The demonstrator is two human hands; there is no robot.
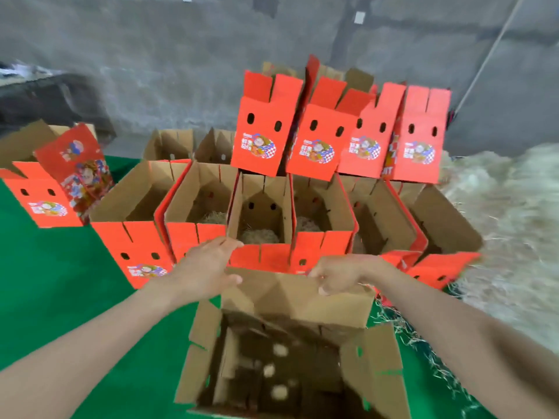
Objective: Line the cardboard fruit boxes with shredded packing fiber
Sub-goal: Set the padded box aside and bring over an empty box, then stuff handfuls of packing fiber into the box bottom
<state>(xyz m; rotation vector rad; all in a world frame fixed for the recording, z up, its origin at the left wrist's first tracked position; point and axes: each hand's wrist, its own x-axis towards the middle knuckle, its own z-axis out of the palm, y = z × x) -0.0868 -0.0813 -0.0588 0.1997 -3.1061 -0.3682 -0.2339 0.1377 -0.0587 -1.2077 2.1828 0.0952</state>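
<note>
An open cardboard fruit box [290,352] stands on the green table right in front of me, its brown inside bare of fiber. My right hand [341,275] grips the top edge of its far flap, fingers curled over it. My left hand [208,267] reaches to the flap's left corner with fingers stretched out, thumb touching the cardboard. Behind it runs a row of open red boxes [261,216], some with pale shredded fiber [260,235] on their floors. A big heap of shredded fiber [508,225] lies at the right.
More red boxes [314,137] are stacked on the row at the back. Another red box [45,189] sits at the far left on the green table cover [60,267]. Loose fiber strands [417,343] litter the table at the right. A grey wall stands behind.
</note>
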